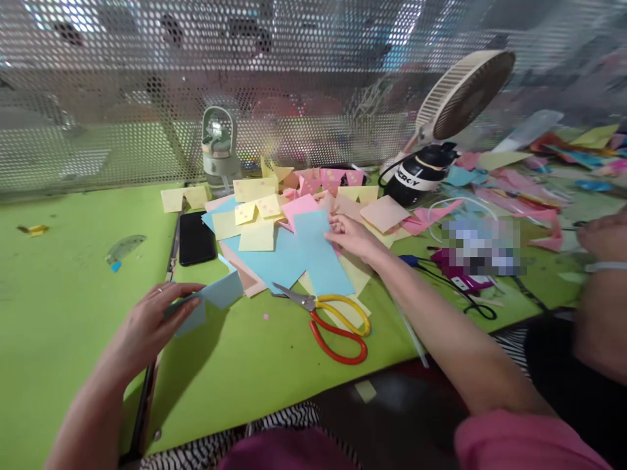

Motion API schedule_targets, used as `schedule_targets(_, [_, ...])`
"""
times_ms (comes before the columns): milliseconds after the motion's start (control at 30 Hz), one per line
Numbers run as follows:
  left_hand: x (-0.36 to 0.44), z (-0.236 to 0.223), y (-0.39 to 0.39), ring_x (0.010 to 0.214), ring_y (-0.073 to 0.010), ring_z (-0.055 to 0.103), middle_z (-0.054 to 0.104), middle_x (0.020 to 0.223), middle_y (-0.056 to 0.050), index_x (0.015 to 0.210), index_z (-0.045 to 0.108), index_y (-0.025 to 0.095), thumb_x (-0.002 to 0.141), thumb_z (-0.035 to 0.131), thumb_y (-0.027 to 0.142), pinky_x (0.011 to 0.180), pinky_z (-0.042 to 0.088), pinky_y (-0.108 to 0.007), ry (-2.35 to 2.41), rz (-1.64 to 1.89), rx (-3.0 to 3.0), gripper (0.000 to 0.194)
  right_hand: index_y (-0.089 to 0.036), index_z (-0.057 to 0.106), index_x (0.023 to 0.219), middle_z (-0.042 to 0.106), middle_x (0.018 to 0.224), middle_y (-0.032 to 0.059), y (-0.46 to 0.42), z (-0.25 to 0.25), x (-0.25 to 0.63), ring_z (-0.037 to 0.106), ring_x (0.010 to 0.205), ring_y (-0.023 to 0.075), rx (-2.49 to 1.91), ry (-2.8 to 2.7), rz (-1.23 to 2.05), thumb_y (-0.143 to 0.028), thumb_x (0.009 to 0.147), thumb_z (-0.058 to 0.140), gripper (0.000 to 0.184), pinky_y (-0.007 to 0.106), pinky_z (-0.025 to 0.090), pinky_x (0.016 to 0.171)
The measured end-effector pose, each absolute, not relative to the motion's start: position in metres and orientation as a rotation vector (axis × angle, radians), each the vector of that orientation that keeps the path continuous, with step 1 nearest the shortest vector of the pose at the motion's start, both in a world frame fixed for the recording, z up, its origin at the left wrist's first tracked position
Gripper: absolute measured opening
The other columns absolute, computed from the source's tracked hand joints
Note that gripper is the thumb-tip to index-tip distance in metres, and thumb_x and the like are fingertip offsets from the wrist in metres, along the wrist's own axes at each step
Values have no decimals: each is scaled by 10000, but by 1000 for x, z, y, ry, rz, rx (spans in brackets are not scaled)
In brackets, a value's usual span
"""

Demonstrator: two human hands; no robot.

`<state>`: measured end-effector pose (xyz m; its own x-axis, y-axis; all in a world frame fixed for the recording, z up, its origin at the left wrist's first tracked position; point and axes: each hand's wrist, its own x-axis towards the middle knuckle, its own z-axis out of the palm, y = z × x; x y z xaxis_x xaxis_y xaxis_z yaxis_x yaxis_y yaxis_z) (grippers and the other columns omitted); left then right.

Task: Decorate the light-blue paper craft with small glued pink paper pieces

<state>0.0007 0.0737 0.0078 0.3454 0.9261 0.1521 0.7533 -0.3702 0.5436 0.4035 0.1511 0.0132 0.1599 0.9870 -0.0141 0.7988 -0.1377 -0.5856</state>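
Observation:
My left hand (pixel 169 303) pinches a folded piece of light blue paper (pixel 223 289) between thumb and fingers, a little above the green tabletop (pixel 230 365). Over the paper pile, my right hand (pixel 353 236) reaches to the edge of a blue sheet (pixel 318 245), its fingers curled; whether they grip the sheet is unclear. Scissors (pixel 313 303) with one yellow and one red handle lie partly spread in front of the pile. Pale yellow pieces with pink dots (pixel 257 209) rest on top of the blue sheets, and a pink sheet (pixel 301 209) lies behind.
A black phone (pixel 196 238) lies left of the pile, with a water bottle (pixel 219 153) behind it. A black bottle (pixel 418 173) and a fan (pixel 463 98) stand back right. Coloured paper scraps (pixel 514 189) cover the right side, where another person's arm (pixel 605 294) shows.

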Motion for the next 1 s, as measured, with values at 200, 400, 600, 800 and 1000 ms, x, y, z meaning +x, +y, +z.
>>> schedule_targets(200, [-1,7,73,833,-210,679,735,968,-47,1078,700,242,910,477,594,702,539,-282,1452,600,2180,450,-154,639,1088,671,1058,53,180,32,389,656,884,175,-1898,-1555,702,-362,932,616,261,372,560,770])
schedule_targets(400, [1,11,70,769,-195,669,739,947,-43,1092,691,228,915,477,592,669,539,-270,1427,573,2043,458,-178,580,1252,618,1239,91,210,36,385,640,1026,221,-1897,-1436,731,-370,942,603,366,437,556,853])
schedule_targets(600, [2,13,70,780,-197,667,738,962,-44,1094,689,229,931,473,555,702,543,-289,1381,570,2044,424,-166,596,1214,638,1189,83,195,33,395,650,980,205,-1983,-1686,708,-373,943,601,341,418,562,827])
schedule_targets(800, [6,11,72,880,-202,662,719,992,-55,1077,688,226,960,462,464,809,532,-329,1403,616,2168,348,-238,671,1109,709,1018,54,139,23,389,668,886,232,-1744,-2274,476,-223,803,700,307,370,526,777])
schedule_targets(1000, [3,7,76,882,-209,645,713,966,-63,1073,689,223,967,448,386,788,521,-339,1502,650,2228,310,-209,666,1174,677,1197,122,132,4,364,579,1104,298,-1331,-2658,164,-274,861,653,320,462,430,958])
